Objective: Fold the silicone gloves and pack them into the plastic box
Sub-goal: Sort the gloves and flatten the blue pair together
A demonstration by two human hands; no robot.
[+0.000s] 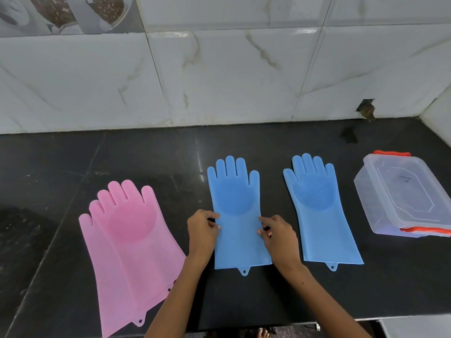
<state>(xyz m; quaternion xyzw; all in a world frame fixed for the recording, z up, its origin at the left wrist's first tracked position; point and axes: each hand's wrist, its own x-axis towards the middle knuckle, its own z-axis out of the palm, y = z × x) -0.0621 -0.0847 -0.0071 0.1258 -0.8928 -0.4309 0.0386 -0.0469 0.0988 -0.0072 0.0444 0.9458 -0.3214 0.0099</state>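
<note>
A blue glove [238,215] lay flat on the black counter [61,172], fingers pointing to the far wall, its bristled round patch facing up and its hanging tab at the near cuff. The left hand [202,230] pinched the glove's left edge just below the patch, fingers curled onto the silicone. The right hand [275,231] pinched the right edge at the same level, thumb and fingertips closed on it. Both forearms reached in from the near edge of the counter.

To the right, apart from the first, a second blue glove [317,206] lay flat in the same way, patch up, tab near. To the left lay pink gloves [127,245], one stacked on the other and shifted a little, so that the lower one's thumb and cuff showed at the left; both had tabs at the near end.

The box [400,198] stood at the far right of the counter, well apart from the held glove. It was clear plastic with its lid on and an orange clasp at the far end and at the near end. A faint dark scribble showed on the lid, too small to read. No brand or label could be made out on the gloves.

Behind the counter rose a wall [219,76] of white marbled tiles, with a small broken hole [366,108] near the right corner.
</note>
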